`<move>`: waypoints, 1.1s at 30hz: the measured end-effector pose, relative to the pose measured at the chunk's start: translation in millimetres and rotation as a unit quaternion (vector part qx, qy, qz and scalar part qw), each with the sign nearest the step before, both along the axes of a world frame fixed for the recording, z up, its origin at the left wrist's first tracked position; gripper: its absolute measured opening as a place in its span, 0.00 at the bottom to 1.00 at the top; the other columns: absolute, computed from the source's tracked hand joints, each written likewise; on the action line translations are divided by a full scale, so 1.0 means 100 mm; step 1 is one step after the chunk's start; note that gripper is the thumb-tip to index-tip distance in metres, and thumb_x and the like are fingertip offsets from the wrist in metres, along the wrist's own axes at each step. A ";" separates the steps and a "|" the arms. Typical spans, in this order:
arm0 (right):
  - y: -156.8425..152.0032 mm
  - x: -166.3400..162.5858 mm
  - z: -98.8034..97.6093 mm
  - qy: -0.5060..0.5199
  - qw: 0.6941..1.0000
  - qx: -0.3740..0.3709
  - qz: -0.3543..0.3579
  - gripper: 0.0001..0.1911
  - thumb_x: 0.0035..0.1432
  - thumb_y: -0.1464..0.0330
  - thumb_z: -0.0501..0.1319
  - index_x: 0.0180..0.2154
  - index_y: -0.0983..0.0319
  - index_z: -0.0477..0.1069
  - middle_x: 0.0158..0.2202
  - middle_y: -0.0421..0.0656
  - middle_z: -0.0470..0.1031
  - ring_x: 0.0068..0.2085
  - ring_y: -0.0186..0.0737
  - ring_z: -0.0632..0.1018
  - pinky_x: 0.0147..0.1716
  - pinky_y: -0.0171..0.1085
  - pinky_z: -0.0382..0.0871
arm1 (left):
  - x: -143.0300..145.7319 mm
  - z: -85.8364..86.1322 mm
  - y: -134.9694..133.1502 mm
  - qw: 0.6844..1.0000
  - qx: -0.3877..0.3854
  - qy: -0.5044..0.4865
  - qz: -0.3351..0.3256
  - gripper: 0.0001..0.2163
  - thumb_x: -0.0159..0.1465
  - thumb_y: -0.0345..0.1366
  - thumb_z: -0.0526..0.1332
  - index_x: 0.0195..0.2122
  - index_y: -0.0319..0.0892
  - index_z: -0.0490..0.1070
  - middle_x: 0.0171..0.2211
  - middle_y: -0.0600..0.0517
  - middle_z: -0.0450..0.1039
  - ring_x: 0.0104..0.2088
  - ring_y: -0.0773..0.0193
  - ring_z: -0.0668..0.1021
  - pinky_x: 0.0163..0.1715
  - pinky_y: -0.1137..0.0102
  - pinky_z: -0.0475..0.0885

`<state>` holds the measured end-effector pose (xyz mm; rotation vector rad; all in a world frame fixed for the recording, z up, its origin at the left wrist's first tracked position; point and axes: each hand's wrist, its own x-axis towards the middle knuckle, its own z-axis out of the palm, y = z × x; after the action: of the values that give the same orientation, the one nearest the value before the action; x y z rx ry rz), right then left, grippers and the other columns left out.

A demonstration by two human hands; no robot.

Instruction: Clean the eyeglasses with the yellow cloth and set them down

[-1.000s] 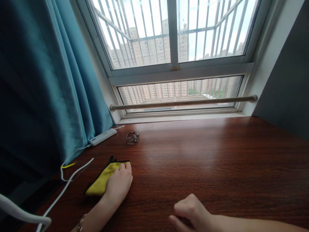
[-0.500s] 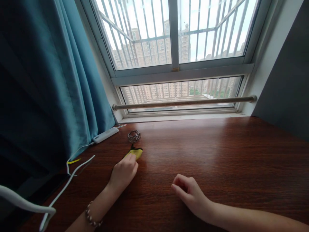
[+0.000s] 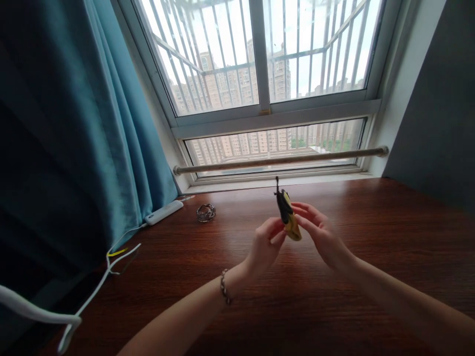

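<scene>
A small yellow cloth with black trim (image 3: 288,216) is held up above the wooden desk (image 3: 334,277), pinched between both hands. My left hand (image 3: 264,246) grips its lower edge with thumb and fingers. My right hand (image 3: 319,232) holds its right side, fingers partly spread. A black loop sticks up from the cloth's top. My left wrist wears a beaded bracelet (image 3: 223,287).
A metal bracelet (image 3: 205,213) lies on the desk near the window. A white power strip (image 3: 163,212) and white cables (image 3: 92,291) sit at the left by the teal curtain (image 3: 74,123). A rail (image 3: 278,159) runs along the barred window.
My left hand slid the yellow cloth forward on the desk, then lifted it to the middle. My right hand rose from the desk and took hold of the cloth too.
</scene>
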<state>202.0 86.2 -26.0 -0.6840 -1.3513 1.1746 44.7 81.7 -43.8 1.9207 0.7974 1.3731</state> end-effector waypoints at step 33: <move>0.38 0.11 -0.77 -0.628 0.761 0.157 -0.034 0.14 0.55 0.73 0.54 0.44 0.67 0.66 0.40 0.50 0.72 0.42 0.48 0.73 0.37 0.39 0.59 | -2.39 -0.53 1.12 0.769 -0.223 0.204 0.563 0.25 0.65 0.49 0.52 0.48 0.27 0.64 0.21 0.47 0.68 0.24 0.55 0.74 0.29 0.65 0.68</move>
<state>212.8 124.4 -103.3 -1.3510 -2.5132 0.2543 -194.0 194.1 -96.5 1.2972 2.5121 1.1100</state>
